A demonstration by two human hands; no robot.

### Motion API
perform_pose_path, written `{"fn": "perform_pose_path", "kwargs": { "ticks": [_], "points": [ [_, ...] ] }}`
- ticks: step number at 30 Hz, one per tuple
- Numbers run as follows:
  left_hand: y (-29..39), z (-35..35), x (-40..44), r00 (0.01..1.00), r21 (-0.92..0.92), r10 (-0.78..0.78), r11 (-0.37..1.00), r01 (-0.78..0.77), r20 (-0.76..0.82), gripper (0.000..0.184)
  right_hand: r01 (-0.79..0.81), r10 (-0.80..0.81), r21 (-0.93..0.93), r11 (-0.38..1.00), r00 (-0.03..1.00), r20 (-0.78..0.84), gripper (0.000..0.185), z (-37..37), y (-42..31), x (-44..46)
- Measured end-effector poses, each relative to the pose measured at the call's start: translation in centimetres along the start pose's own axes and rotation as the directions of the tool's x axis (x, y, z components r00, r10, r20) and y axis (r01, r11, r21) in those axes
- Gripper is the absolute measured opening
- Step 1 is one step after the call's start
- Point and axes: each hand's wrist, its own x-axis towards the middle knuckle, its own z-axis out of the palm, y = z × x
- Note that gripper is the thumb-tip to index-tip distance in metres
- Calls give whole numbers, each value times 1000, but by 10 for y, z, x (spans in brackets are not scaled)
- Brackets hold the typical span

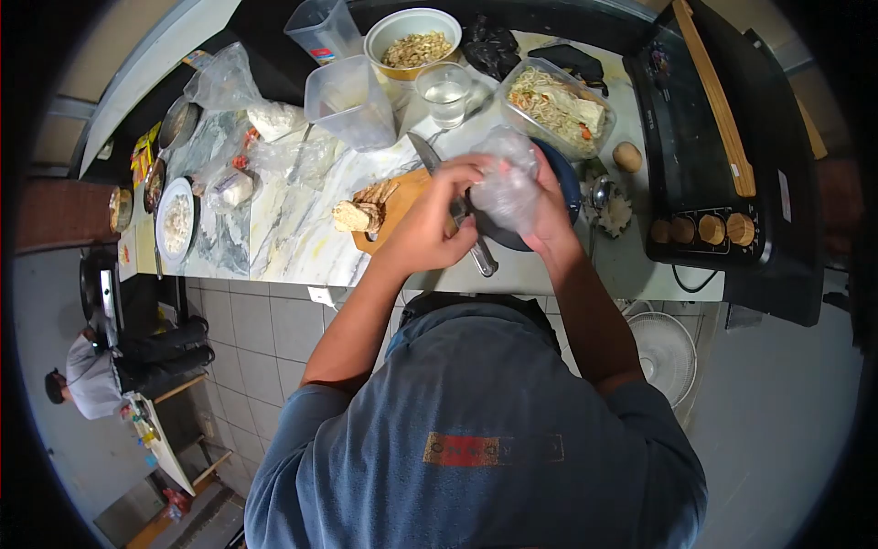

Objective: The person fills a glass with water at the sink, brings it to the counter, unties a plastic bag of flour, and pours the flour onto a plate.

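A crumpled clear plastic bag [512,188] is between my hands, above a dark blue round dish [569,178]. My right hand [551,212] is closed around the bag's right side. My left hand [439,220] has its fingers curled against the bag's left side, its thumb held lower and apart. Beneath the left hand lies a knife [423,151], its handle toward me and its middle hidden. Left of it is a wooden cutting board [402,206] with sliced pale brown food [361,212] on it. Whatever the bag contains is hard to make out.
Behind stand a plastic container [350,105], a glass of water [445,96], a bowl of chopped food [413,18] and a box of noodles [599,142]. An egg [627,156] lies near the black oven [732,137]. A white plate [163,215] stands left. A person [91,375] sits far left.
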Motion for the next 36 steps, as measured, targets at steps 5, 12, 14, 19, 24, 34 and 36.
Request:
{"fn": "perform_pose_path", "kwargs": {
  "ticks": [5,12,14,19,24,34,36],
  "points": [
    [-17,-20,-2,955,125,67,992,-31,-288,39,260,-276,166,951,957,83,49,-61,-32,-19],
    [-39,-37,-24,980,113,-199,973,201,-30,18,460,-405,99,882,850,-337,41,-119,-30,-126],
    [-41,-34,-30,972,106,-204,976,192,116,20,495,-444,34,868,806,-393,40,-122,-9,-160],
    [-33,-12,-44,868,9,-213,972,234,449,25,567,-384,214,796,745,-546,42,-89,26,-229],
    [-25,23,-57,800,-34,-95,989,143,593,25,247,-380,-308,919,346,-858,33,-41,35,-295],
    [65,163,-117,515,-220,155,973,67,843,16,780,-409,-289,555,-47,-911,49,28,89,-504],
    [97,200,-153,394,-268,229,962,46,890,15,818,-407,-342,463,-146,-902,50,49,125,-563]
  ]
}}
